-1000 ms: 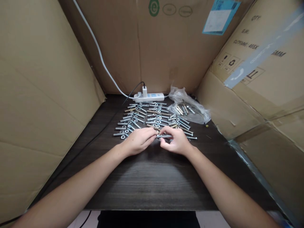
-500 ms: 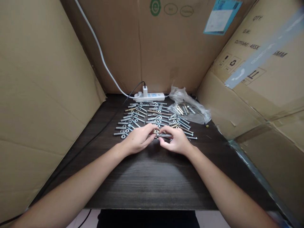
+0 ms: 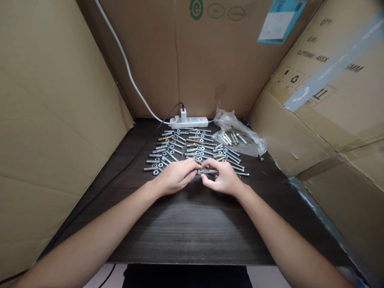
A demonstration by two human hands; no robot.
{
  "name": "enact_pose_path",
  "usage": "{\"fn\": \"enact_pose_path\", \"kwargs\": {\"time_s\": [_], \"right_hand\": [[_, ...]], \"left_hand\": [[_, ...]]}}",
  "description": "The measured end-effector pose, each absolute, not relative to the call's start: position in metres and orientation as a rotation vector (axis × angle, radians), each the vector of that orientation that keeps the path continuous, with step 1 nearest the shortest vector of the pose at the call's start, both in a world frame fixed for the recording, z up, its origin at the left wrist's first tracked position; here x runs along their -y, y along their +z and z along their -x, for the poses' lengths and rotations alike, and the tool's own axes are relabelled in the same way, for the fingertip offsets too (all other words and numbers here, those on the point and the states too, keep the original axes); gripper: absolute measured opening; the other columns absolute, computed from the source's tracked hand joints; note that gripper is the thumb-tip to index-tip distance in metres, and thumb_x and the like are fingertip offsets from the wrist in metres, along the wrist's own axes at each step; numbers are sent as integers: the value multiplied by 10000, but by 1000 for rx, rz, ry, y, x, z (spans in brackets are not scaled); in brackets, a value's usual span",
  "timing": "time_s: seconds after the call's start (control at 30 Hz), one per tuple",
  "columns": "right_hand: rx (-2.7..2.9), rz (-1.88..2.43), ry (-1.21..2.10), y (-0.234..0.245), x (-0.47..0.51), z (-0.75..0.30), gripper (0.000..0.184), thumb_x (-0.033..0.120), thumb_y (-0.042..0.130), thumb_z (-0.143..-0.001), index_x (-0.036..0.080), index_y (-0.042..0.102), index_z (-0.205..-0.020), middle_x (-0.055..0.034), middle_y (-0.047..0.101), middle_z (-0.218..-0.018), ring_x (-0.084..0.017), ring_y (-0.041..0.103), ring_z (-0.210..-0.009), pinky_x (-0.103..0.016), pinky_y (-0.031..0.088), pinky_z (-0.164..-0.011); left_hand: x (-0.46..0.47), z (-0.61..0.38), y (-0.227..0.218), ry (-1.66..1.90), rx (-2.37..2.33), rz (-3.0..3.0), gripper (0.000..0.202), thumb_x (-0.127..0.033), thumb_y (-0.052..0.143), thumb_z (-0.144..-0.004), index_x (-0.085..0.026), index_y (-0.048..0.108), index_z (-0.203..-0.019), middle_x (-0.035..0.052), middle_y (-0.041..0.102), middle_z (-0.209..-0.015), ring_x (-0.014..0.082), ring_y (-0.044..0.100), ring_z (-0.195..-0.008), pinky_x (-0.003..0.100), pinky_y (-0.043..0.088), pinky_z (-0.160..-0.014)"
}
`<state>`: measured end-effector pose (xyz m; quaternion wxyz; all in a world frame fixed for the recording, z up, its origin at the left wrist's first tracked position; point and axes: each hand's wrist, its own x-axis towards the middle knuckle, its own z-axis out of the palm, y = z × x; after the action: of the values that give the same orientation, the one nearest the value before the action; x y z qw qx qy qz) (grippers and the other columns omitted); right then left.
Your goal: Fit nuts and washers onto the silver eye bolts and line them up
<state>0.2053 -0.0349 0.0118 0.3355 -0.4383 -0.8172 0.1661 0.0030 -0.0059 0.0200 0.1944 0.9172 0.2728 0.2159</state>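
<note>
My right hand [image 3: 221, 176] pinches a silver expansion bolt [image 3: 210, 171] between thumb and fingers, its shaft pointing right under the palm. A hex nut [image 3: 199, 172] shows at the bolt's left end. My left hand [image 3: 177, 176] is closed at that nut end, fingertips bunched together and touching it; the inner fingertips are partly hidden. Just beyond both hands lie rows of loose bolts and sleeves [image 3: 200, 153], with nuts and washers [image 3: 155, 172] among them, some silver and some brass-coloured.
A clear plastic bag [image 3: 252, 147] with several metal sleeves lies at the back right. Behind the rows is a white power strip [image 3: 196, 122] with a plug and cables. Cardboard walls [image 3: 60, 100] enclose the dark table [image 3: 192, 228] on three sides.
My left fingertips have closed together and shifted slightly at the nut end, where a gap with metal showed before. My right hand stays in place, still holding the bolt.
</note>
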Motion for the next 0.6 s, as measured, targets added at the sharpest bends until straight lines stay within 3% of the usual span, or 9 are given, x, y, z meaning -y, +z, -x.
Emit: {"fn": "enact_pose_path", "kwargs": {"time_s": [0.6], "right_hand": [[2095, 1084, 428, 8, 34, -205, 173, 204, 597, -710, 200, 601, -883, 27, 641, -731, -101, 554, -562, -192, 438, -554]], "left_hand": [[6, -2, 20, 615, -731, -2525, 212, -211, 367, -930, -197, 520, -1076, 38, 550, -992, 140, 543, -842, 241, 419, -737]]}}
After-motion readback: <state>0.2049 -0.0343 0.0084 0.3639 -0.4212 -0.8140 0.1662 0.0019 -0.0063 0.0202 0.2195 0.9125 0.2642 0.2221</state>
